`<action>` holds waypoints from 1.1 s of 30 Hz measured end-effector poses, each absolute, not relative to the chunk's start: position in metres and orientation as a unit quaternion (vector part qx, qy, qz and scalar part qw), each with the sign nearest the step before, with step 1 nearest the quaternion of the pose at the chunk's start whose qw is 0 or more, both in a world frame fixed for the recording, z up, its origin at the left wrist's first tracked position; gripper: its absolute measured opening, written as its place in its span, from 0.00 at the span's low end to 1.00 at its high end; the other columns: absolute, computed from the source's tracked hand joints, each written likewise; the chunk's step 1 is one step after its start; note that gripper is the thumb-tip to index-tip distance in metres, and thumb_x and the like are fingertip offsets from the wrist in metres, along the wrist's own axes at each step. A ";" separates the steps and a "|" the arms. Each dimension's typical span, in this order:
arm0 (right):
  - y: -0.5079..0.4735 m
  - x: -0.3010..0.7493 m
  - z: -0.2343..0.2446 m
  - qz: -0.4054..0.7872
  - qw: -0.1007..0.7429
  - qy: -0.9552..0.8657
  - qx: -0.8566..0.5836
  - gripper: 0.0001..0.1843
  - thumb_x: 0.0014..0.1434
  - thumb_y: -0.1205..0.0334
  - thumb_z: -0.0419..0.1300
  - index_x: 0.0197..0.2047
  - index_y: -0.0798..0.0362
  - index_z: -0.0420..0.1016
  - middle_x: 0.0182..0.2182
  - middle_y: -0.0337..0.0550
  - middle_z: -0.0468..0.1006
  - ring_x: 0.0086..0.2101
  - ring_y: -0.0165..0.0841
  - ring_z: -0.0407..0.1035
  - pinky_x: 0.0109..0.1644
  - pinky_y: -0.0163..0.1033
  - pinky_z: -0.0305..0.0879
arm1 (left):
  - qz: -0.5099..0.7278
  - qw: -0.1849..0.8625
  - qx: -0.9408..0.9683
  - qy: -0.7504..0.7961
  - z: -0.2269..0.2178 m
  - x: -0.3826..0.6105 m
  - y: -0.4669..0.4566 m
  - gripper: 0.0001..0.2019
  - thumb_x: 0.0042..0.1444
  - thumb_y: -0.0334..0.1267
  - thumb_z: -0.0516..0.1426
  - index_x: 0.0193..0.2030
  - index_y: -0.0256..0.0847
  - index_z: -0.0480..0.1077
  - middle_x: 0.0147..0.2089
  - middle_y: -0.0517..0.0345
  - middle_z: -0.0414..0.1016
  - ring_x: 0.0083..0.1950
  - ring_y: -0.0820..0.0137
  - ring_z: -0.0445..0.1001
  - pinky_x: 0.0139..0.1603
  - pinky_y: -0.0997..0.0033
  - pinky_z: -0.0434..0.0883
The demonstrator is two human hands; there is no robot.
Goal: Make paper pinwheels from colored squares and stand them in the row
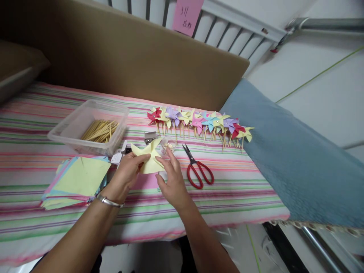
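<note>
My left hand (127, 170) pinches a pale yellow paper pinwheel (150, 165) between thumb and fingers, its points partly folded to the middle. My right hand (173, 182) is open beside the paper's right edge. One finger touches or nearly touches the paper, while another extends over a small clear round tub (172, 143) with tiny pale pieces in it. Behind the pinwheel stands a small open box (150, 137) of dark bits. A pink sheet (145, 181) lies under the hands, partly hidden. Red-handled scissors (197, 167) rest to the right, blades pointing away.
A stack of coloured paper squares (82, 174) lies at left, below a clear plastic box (76, 142) of wooden sticks (101, 131). Finished pinwheels (197, 120) on sticks line the back, before a cardboard panel (142, 57). Blue cloth (284, 159) hangs beyond the table's right edge.
</note>
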State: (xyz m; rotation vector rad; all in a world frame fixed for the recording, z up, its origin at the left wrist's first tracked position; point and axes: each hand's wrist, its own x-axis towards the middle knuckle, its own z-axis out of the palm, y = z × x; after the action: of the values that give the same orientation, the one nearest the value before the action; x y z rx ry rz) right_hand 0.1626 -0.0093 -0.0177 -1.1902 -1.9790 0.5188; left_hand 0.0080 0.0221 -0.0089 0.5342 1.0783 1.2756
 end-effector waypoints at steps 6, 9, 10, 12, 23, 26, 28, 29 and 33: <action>-0.005 0.165 -0.021 0.178 0.419 -0.748 -0.482 0.18 0.57 0.71 0.54 0.47 0.46 0.75 0.61 0.47 0.62 0.60 0.40 0.58 0.62 0.50 0.58 | 0.555 0.637 0.229 0.483 -0.011 0.008 0.022 0.09 0.33 0.34 0.67 0.24 0.35 0.74 0.23 0.58 0.77 0.25 0.72 0.71 0.29 0.72 0.66; -0.006 0.167 -0.020 0.182 0.427 -0.759 -0.457 0.18 0.58 0.70 0.55 0.49 0.45 0.75 0.61 0.47 0.62 0.59 0.40 0.59 0.61 0.50 0.59 | 0.555 0.634 0.227 0.488 -0.011 0.007 0.022 0.10 0.33 0.34 0.68 0.24 0.35 0.74 0.22 0.59 0.75 0.23 0.73 0.69 0.26 0.74 0.64; -0.006 0.168 -0.020 0.185 0.429 -0.761 -0.450 0.18 0.58 0.70 0.55 0.49 0.46 0.75 0.61 0.47 0.62 0.60 0.40 0.58 0.61 0.50 0.59 | 0.554 0.636 0.227 0.486 -0.011 0.007 0.022 0.10 0.33 0.33 0.68 0.25 0.35 0.74 0.22 0.60 0.76 0.23 0.74 0.69 0.26 0.74 0.64; -0.006 0.169 -0.019 0.190 0.432 -0.763 -0.443 0.17 0.58 0.70 0.55 0.47 0.46 0.76 0.60 0.47 0.63 0.59 0.39 0.59 0.60 0.49 0.60 | 0.552 0.644 0.226 0.479 -0.012 0.007 0.022 0.11 0.32 0.33 0.68 0.26 0.35 0.74 0.23 0.59 0.76 0.24 0.73 0.70 0.27 0.74 0.65; -0.004 0.168 -0.014 0.252 0.437 -0.719 -0.478 0.04 0.56 0.64 0.61 0.33 0.49 0.78 0.59 0.48 0.66 0.61 0.39 0.56 0.64 0.49 0.53 | 0.532 0.654 0.264 0.468 -0.016 0.014 0.020 0.11 0.33 0.33 0.67 0.28 0.36 0.76 0.28 0.57 0.79 0.28 0.71 0.73 0.33 0.73 0.67; -0.003 0.166 -0.016 0.279 0.447 -0.687 -0.501 0.04 0.55 0.62 0.61 0.31 0.50 0.77 0.59 0.49 0.66 0.61 0.40 0.56 0.64 0.48 0.53 | 0.512 0.667 0.270 0.470 -0.018 0.017 0.020 0.12 0.34 0.34 0.68 0.30 0.36 0.77 0.29 0.56 0.79 0.29 0.71 0.74 0.34 0.73 0.67; -0.002 0.166 -0.018 0.289 0.454 -0.671 -0.510 0.03 0.55 0.62 0.62 0.31 0.50 0.77 0.57 0.50 0.67 0.60 0.40 0.57 0.63 0.48 0.53 | 0.498 0.675 0.278 0.468 -0.019 0.020 0.019 0.12 0.35 0.35 0.67 0.31 0.35 0.77 0.29 0.56 0.79 0.30 0.71 0.74 0.34 0.73 0.67; -0.002 0.166 -0.018 0.293 0.457 -0.665 -0.513 0.03 0.54 0.62 0.62 0.30 0.51 0.77 0.56 0.50 0.68 0.60 0.41 0.57 0.63 0.48 0.53 | 0.494 0.677 0.283 0.466 -0.019 0.021 0.018 0.12 0.36 0.35 0.67 0.31 0.35 0.77 0.29 0.56 0.79 0.30 0.71 0.74 0.34 0.73 0.67; 0.000 0.165 -0.019 0.300 0.468 -0.645 -0.525 0.03 0.53 0.62 0.62 0.28 0.51 0.76 0.53 0.50 0.70 0.58 0.41 0.59 0.61 0.47 0.55 | 0.480 0.689 0.291 0.458 -0.017 0.023 0.016 0.12 0.36 0.35 0.67 0.30 0.34 0.76 0.28 0.56 0.78 0.29 0.72 0.72 0.34 0.74 0.66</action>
State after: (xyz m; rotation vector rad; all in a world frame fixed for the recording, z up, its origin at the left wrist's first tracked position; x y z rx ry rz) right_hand 0.1646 0.0002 -0.0190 -1.2885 -1.5812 0.7351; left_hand 0.0230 0.0163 -0.0174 0.6520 1.0256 1.0732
